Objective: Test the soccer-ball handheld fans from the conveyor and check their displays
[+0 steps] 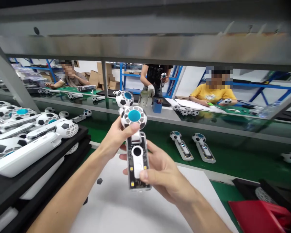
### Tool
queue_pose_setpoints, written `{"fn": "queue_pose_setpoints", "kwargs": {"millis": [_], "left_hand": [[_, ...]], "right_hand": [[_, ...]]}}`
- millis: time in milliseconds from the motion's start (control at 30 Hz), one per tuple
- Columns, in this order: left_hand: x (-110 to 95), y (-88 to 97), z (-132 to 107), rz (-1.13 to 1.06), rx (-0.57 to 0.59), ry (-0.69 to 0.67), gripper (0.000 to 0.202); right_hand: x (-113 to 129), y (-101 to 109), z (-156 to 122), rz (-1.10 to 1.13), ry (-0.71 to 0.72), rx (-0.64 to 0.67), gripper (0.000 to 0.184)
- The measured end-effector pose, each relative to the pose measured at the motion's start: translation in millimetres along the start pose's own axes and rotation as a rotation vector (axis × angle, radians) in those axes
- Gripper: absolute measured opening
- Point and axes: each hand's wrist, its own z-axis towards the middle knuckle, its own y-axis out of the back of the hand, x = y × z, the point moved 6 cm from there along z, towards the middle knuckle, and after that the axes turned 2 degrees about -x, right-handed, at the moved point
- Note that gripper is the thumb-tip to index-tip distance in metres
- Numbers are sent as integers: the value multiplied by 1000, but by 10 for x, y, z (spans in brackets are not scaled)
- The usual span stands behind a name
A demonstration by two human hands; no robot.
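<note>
A flat white surface lies beneath a white-and-black, ball-headed device with a clear rectangular body. The right hand wraps its fingers behind that body, thumb on its front; the left hand pinches its ball. A small black pentagon lies left of the device.

Black-and-white ball-topped device: smooth plastic head, transparent glossy plastic casing below. Long green conveyor belt: smooth, reflective. Flat white work sheet: smooth, matt. Stacked black trays: matt, foam-like. Grey overhead beam: metal-like.
</note>
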Motion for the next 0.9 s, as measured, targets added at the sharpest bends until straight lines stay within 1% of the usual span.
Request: {"fn": "queue_pose_setpoints", "kwargs": {"millis": [33, 100, 167, 267, 367, 467, 533, 633, 733, 833, 900], "left_hand": [[4, -7, -12, -6, 17, 31, 46], [-12, -10, -34, -22, 27, 54, 39], [-42, 4, -50, -18, -11, 37, 34], [-85, -1, -79, 10, -75, -16, 33], [-114, -49, -127, -10, -108, -35, 30], [-153, -109, -181, -39, -127, -47, 28], [-188, -142, -224, -43, -147, -59, 27], [-253, -184, -309, -32, -166, -69, 26], [-296, -206, -394, -22, -171, -40, 25], [-299, -205, -423, -19, -173, -10, 26], [-287, -202, -400, -29, -175, -18, 27]], "right_hand": [[-67, -38, 3, -12, -37, 21, 63], [-160, -74, 7, -91, -69, 19, 57], [-196, -74, 8, -199, -60, -21, 52], [-179, -74, 1, -302, -28, -44, 53], [-139, -98, -11, -324, -20, 10, 55], [-102, -120, -35, -338, -16, 42, 52], [-96, -128, -63, -358, -18, 18, 49], [-104, -135, -123, -441, 12, -68, 48], [-102, -157, -183, -553, 100, -136, 57], [-89, -174, -203, -623, 147, -152, 62], [-74, -168, -193, -609, 115, -135, 57]]}}
